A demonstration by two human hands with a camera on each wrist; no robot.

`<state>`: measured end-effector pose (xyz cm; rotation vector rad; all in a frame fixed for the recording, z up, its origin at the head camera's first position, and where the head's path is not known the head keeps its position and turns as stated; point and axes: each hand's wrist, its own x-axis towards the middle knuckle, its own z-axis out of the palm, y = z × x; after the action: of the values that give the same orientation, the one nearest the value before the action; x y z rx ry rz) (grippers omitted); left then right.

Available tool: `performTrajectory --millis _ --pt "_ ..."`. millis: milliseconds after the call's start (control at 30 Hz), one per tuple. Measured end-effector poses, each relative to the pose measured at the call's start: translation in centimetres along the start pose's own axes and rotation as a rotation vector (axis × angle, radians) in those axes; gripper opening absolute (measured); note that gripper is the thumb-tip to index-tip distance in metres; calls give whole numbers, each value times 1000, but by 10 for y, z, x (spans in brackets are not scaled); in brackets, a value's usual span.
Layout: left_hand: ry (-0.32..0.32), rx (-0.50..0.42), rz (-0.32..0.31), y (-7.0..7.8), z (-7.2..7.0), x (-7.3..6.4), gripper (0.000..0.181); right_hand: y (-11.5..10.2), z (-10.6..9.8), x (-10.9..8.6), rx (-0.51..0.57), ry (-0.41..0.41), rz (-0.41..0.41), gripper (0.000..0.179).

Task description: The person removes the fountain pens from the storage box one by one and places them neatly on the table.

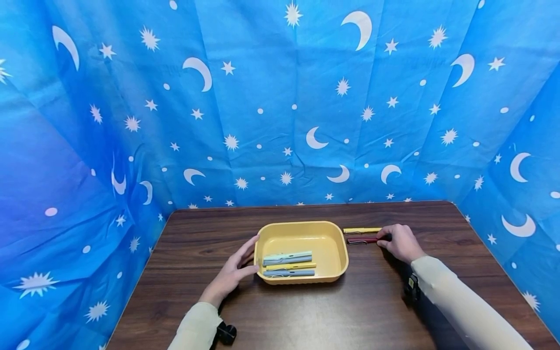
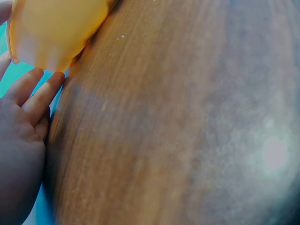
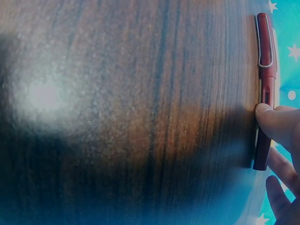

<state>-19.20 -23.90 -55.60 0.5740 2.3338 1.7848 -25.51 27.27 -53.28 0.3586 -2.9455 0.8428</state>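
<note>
Four slim pens (image 1: 290, 266) by my count, pale green, yellow and two grey-blue, lie side by side in the near left part of a yellow, round-cornered rectangular tray (image 1: 302, 224); the upper two overlap enough to leave some doubt. From my remote post I see the tray on a dark wood-grain tabletop (image 1: 197, 243). Left hand (image 1: 231, 273): fingers spread and fairly straight, touching the tray's left end, thumb near its near corner; I take this as steadying. Right hand (image 1: 401, 241): thumb and fingers pinch a glossy dark red pen with a silvery wire clip (image 3: 266, 42) by the barrel, cap end toward the tray, just off its right side. Whether it has left the tabletop, I cannot tell. Just beyond it lies a bright yellow pen with a wire clip (image 1: 360, 230), outside the tray, near its far right corner. I judge the step in hand to be picking up the red pen. Next move, as I read it, calls for a lift clear of the rim, then a leftward carry, leaving the neighbouring yellow pen undisturbed.
</note>
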Motion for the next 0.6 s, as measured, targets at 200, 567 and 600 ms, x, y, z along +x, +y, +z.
performTrajectory --millis 200,567,600 --pt "0 5 -3 0 0 0 76 0 0 -1 1 0 -11 8" --pt "5 -4 -12 1 0 0 76 1 0 0 5 8 -14 10" --pt "5 -6 -12 1 0 0 76 1 0 0 6 9 -15 10"
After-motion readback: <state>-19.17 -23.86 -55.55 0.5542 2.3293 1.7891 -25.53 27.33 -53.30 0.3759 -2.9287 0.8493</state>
